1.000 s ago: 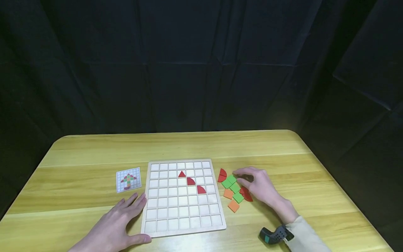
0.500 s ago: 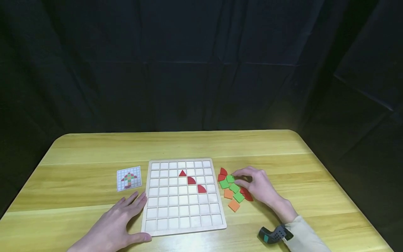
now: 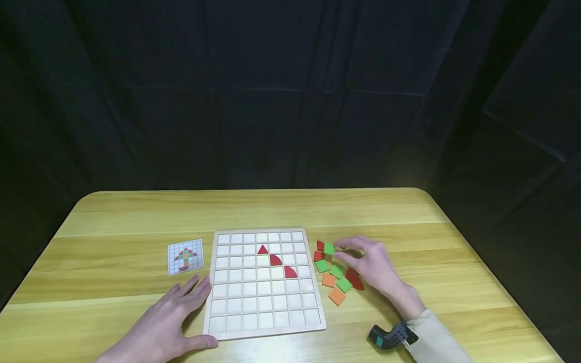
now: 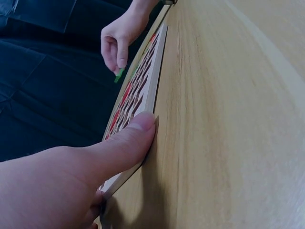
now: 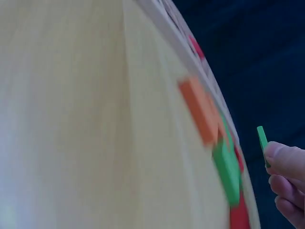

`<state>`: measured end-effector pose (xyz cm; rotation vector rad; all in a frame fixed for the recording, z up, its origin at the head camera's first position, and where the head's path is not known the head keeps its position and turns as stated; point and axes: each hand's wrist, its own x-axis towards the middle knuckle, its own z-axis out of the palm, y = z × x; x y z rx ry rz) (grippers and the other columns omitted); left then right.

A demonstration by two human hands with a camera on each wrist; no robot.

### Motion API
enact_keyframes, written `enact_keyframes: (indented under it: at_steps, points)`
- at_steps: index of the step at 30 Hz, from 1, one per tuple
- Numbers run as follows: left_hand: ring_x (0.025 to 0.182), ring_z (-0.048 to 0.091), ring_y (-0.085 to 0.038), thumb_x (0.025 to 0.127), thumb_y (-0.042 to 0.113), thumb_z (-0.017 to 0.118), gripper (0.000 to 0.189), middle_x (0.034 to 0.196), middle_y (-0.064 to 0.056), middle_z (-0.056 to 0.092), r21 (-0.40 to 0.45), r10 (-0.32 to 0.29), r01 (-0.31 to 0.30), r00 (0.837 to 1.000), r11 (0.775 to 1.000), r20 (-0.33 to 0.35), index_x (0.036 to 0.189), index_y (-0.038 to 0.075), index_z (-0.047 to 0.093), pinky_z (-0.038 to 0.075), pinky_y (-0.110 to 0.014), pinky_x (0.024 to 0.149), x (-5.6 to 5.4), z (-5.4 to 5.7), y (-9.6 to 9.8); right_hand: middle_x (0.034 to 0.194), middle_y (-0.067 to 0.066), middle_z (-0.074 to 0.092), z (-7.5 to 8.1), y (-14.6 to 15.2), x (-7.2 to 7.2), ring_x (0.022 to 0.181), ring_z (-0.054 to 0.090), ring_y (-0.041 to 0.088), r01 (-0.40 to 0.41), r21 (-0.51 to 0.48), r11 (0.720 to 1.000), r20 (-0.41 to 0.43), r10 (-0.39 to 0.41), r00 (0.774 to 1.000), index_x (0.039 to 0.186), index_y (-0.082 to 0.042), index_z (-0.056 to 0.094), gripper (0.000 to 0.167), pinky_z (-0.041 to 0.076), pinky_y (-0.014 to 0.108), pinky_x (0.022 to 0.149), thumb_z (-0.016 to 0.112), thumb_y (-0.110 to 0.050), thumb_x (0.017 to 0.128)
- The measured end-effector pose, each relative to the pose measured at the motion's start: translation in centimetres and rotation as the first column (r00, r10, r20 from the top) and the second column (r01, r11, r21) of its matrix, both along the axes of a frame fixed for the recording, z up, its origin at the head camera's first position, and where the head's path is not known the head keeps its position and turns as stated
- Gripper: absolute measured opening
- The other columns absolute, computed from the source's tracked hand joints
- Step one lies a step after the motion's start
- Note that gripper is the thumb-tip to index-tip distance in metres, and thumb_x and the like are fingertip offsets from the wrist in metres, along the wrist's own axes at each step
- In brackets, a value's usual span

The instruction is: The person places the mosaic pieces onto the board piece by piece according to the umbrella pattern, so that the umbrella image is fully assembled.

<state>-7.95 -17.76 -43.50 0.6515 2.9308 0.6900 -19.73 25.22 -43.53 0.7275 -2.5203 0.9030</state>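
Between thumb and fingertips, my right hand (image 3: 376, 264) pinches a green square tile (image 3: 329, 248). In the right wrist view this tile (image 5: 262, 142) is held up on edge, above the table. My left hand (image 3: 163, 322) rests at the near left corner of a white grid board (image 3: 268, 335), its fingers fairly straight along the left edge. Its thumb (image 4: 128, 145) touches the board's rim in the left wrist view. A red triangle (image 3: 262, 249) and two red quarter-circle tiles (image 3: 275, 260) lie in the board's cells.
Right of the board lie more loose tiles: green squares (image 3: 344, 285), orange squares (image 3: 337, 296) and red curved pieces (image 3: 355, 280). A pattern card (image 3: 185, 257) lies left of the board. A dark curtain (image 3: 290, 101) hangs behind the wooden table (image 3: 254, 209).
My right hand has taken hold of a green square tile from the pile and lifted it, moving slightly up and away. The neighbouring green tiles have shifted a little. My left hand stays put.
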Motion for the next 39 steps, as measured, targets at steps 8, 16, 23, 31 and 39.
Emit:
enact_keyframes:
  at_steps: [8,16,23,31,39]
  points:
    - [0.141,0.040,-0.043,0.073,0.080,0.063,0.107,0.155,-0.014,0.044,0.004,-0.004,0.004,1.000,1.000,0.008,0.147,0.003,0.048,0.037,-0.064,0.108,0.0,0.1,0.0,0.097,0.000,0.077,0.8,-3.8,0.2,0.092,0.072,0.017,-0.106,-0.014,0.994,-0.040,0.105,0.994,0.101,-0.012,0.079,0.025,0.059,0.034,0.078,0.086,-0.011,0.077]
    - [0.141,0.041,-0.042,0.074,0.079,0.063,0.107,0.155,-0.013,0.044,-0.006,-0.014,0.014,1.000,1.000,-0.010,0.147,0.002,0.049,0.037,-0.062,0.109,0.0,0.1,0.1,0.098,0.002,0.077,0.8,-6.0,0.3,0.090,0.071,0.018,-0.129,-0.016,0.991,-0.021,0.129,0.991,0.101,-0.010,0.079,0.026,0.060,0.038,0.072,0.087,-0.014,0.076]
    - [0.141,0.041,-0.043,0.073,0.080,0.064,0.108,0.155,-0.014,0.043,-0.005,-0.010,0.010,1.000,1.000,0.003,0.147,0.002,0.048,0.037,-0.063,0.109,-0.1,0.1,0.0,0.096,0.001,0.076,0.6,-8.0,0.3,0.088,0.070,0.016,-0.160,0.010,0.987,0.004,0.160,0.987,0.100,-0.011,0.079,0.021,0.058,0.033,0.071,0.084,-0.017,0.080]
    - [0.140,0.042,-0.042,0.073,0.080,0.063,0.108,0.155,-0.015,0.043,-0.008,-0.009,0.009,1.000,1.000,-0.008,0.146,0.002,0.049,0.038,-0.063,0.108,0.0,-0.1,0.0,0.095,0.000,0.076,0.6,-10.8,0.6,0.087,0.069,0.013,-0.197,0.027,0.980,0.072,0.195,0.978,0.099,-0.011,0.078,0.017,0.057,0.030,0.072,0.081,-0.015,0.084]
    - [0.140,0.042,-0.042,0.074,0.080,0.062,0.108,0.154,-0.014,0.044,-0.008,-0.022,0.022,0.999,1.000,-0.025,0.146,0.002,0.049,0.038,-0.064,0.107,0.0,-0.2,0.0,0.091,0.001,0.075,0.1,-12.6,0.7,0.085,0.065,0.014,-0.216,0.051,0.975,0.075,0.212,0.974,0.097,-0.011,0.078,0.013,0.055,0.024,0.071,0.080,-0.010,0.084]
